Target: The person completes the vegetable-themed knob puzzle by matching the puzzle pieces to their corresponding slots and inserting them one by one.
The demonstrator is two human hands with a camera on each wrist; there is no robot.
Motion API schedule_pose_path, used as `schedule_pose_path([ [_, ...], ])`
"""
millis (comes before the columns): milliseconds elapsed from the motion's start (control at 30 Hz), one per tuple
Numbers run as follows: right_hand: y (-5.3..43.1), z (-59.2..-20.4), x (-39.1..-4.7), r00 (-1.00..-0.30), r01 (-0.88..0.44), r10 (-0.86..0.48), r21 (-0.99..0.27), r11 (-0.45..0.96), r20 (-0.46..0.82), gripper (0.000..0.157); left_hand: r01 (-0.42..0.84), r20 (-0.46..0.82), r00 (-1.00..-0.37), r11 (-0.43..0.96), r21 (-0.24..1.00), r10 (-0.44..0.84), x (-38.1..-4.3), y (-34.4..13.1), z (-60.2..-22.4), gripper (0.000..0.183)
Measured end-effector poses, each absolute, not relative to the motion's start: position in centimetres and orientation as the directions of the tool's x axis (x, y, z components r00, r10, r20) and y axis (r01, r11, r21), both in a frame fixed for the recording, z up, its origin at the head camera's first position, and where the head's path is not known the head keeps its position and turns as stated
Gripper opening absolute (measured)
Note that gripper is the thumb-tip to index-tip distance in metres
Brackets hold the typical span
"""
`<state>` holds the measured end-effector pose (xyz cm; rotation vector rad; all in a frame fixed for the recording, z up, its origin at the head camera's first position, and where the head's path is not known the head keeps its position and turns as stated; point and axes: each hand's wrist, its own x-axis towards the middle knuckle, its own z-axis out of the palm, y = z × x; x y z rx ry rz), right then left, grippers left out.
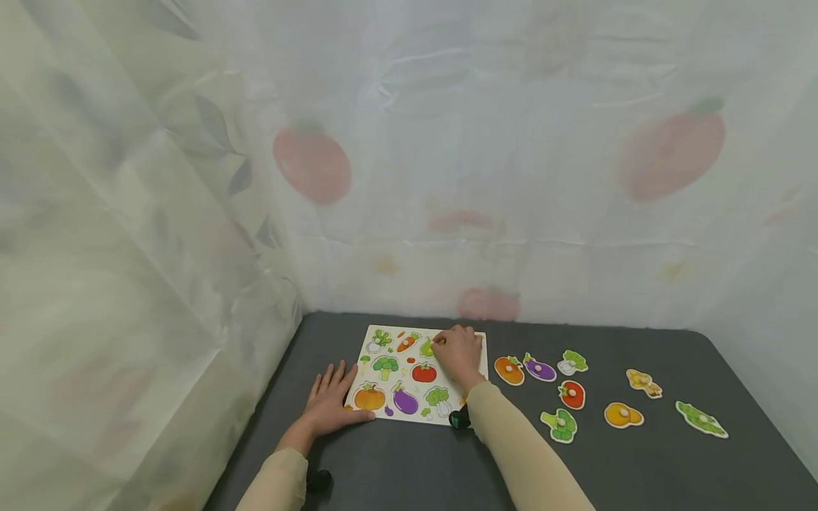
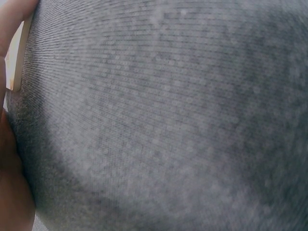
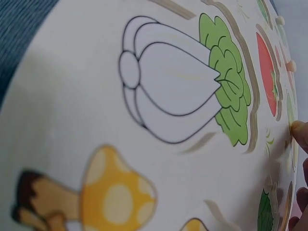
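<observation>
A white vegetable puzzle board (image 1: pixel 409 363) lies near the back left of the table. My left hand (image 1: pixel 329 402) rests at its lower left corner, fingers spread along the left side and thumb along the front edge. Over the upper right part, my right hand (image 1: pixel 458 351) pinches at a green, pear-shaped puzzle piece (image 1: pixel 427 347), mostly at its right side; the palm hides the board beneath. A knobbed carrot piece (image 1: pixel 407 343) and a leafy white vegetable piece (image 1: pixel 380 341) sit along the back row. In the right wrist view, fingertips (image 3: pixel 298 129) show at the far right.
Right of the board lie loose knobbed pieces: pumpkin (image 1: pixel 509 370), eggplant (image 1: pixel 540 367), bok choy (image 1: pixel 572 363), tomato (image 1: pixel 571 394) and broccoli (image 1: pixel 560 426). Farther right are a yellow-brown potato (image 1: pixel 623 415), ginger (image 1: pixel 644 383) and pea pod (image 1: pixel 701 419). Curtains (image 1: pixel 486 177) stand behind the grey table (image 1: pixel 409 468).
</observation>
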<state>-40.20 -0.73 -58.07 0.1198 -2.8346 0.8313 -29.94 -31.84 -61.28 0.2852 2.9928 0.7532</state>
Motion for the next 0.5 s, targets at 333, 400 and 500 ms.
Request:
schedule_pose_path([
  [333,-0.76,-58.02,-40.09,-0.978,-0.131,-0.031,-0.498,0.857,0.204,0.014,0.164,0.001,-0.983,0.869,0.467,0.185,-29.96,-31.8,-61.32,0.125],
  [400,-0.8,-58.08,-40.14,-0.977,-0.134,-0.033,-0.485,0.864,0.211,0.014,0.162,0.001,-0.983,0.869,0.468,0.183,-29.95,-31.78,-61.3,0.125],
  [500,-0.81,-58.22,-40.22,-0.974,-0.141,-0.038,-0.468,0.873,0.222,0.015,0.163,0.004,-0.983,0.867,0.471,0.183,-29.91,-31.74,-61.27,0.125],
])
